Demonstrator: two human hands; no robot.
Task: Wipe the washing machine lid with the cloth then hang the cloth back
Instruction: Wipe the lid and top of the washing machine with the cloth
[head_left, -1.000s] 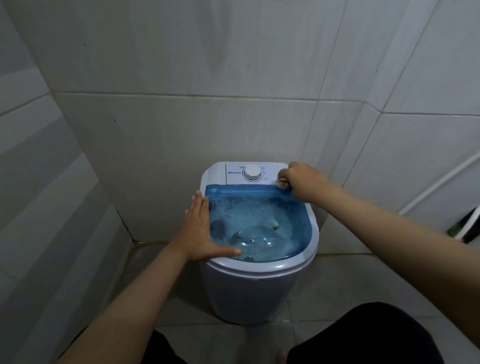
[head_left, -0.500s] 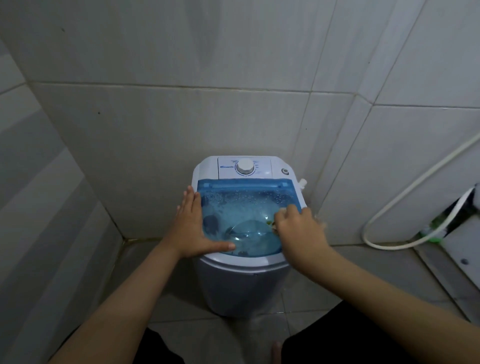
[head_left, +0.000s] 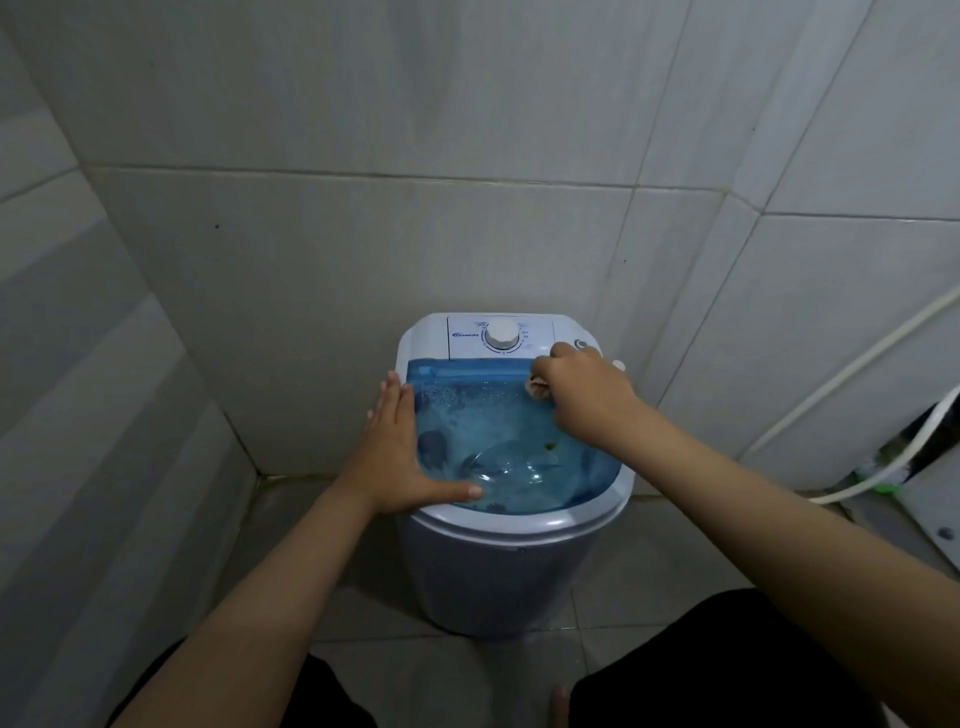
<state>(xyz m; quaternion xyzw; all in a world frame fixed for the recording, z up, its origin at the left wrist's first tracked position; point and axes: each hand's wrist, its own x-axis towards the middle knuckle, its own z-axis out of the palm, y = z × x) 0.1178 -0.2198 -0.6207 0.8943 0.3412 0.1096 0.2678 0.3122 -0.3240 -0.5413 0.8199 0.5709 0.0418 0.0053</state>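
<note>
A small white washing machine (head_left: 511, 571) stands on the floor against the tiled wall. Its translucent blue lid (head_left: 488, 431) is down and beaded with water drops. My right hand (head_left: 582, 395) is closed around a small pale cloth (head_left: 537, 387), pressing it on the lid's far right corner beside the control panel. Only a bit of the cloth peeks out under the fingers. My left hand (head_left: 400, 452) lies flat on the lid's left edge, fingers spread, thumb stretched along the front.
A white dial (head_left: 502, 335) sits on the control panel behind the lid. A white hose (head_left: 883, 467) curves along the right wall and floor. Tiled walls close in at the back and left. My dark-clad knees (head_left: 727, 670) are below.
My right hand has moved with the cloth from the lid's front right back up to its far right corner. The left hand stays planted on the left edge.
</note>
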